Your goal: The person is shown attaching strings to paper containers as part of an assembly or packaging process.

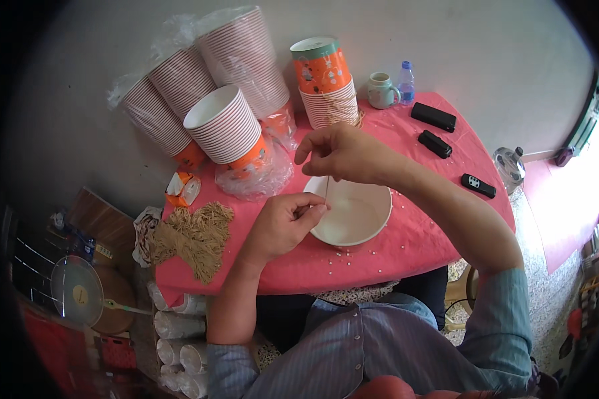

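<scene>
My left hand [283, 225] is closed in a pinch over the near left rim of a round white paper tub [383, 226]. A thin pale strand of string [328, 189] rises from its fingertips toward my right hand [346, 154]. That hand is higher, above the tub's far rim, with thumb and forefinger bent together at the strand's upper end; the exact grip is partly hidden. The tub stands with its opening toward me, and its inside looks plain white. Left of my left hand lies a bundle of tan strings [196, 241] at the table's edge.
On the pink-covered table [273, 272] stand nested paper tubs [223, 126], plastic-wrapped stacks [243, 60] and an orange-topped stack [323, 76]. A mug [381, 92], a bottle [406, 83], black devices [434, 117] and a remote [478, 185] are at right. Small white bits lie before the tub.
</scene>
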Action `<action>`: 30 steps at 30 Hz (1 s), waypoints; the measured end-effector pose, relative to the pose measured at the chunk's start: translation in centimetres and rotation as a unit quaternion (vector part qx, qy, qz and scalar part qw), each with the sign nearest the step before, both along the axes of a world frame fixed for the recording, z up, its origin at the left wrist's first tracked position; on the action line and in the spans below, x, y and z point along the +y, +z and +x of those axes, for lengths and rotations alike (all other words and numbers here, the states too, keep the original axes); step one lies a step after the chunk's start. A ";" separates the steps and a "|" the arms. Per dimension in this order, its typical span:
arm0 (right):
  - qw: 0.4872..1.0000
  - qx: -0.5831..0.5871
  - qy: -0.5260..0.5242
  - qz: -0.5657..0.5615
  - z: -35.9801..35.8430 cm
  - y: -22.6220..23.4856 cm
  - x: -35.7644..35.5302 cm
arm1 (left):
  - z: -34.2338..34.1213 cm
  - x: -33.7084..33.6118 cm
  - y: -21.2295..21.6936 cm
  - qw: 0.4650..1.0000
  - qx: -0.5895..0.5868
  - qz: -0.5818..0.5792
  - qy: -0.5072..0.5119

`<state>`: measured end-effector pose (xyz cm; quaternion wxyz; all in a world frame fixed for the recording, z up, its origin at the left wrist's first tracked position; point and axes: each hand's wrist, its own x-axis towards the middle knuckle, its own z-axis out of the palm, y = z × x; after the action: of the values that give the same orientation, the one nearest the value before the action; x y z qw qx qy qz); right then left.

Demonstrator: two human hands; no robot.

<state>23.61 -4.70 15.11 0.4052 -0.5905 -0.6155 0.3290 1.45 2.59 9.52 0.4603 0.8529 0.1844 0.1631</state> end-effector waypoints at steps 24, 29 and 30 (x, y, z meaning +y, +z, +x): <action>0.990 -0.114 -0.062 0.047 -1.1 -6.2 -4.6 | 0.3 0.7 -1.8 0.973 -0.084 -0.181 0.117; 0.993 -0.009 -0.093 0.065 -1.4 -6.1 -5.6 | 0.2 0.5 -1.2 0.977 -0.048 -0.179 0.108; 0.993 -0.010 -0.093 0.065 -1.4 -6.0 -5.6 | 0.1 0.7 -1.3 0.977 -0.049 -0.180 0.107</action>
<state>22.23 -10.30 9.15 0.4650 -0.6213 -0.5819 0.2432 1.55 3.28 8.22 0.5944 0.7223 0.2786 0.2174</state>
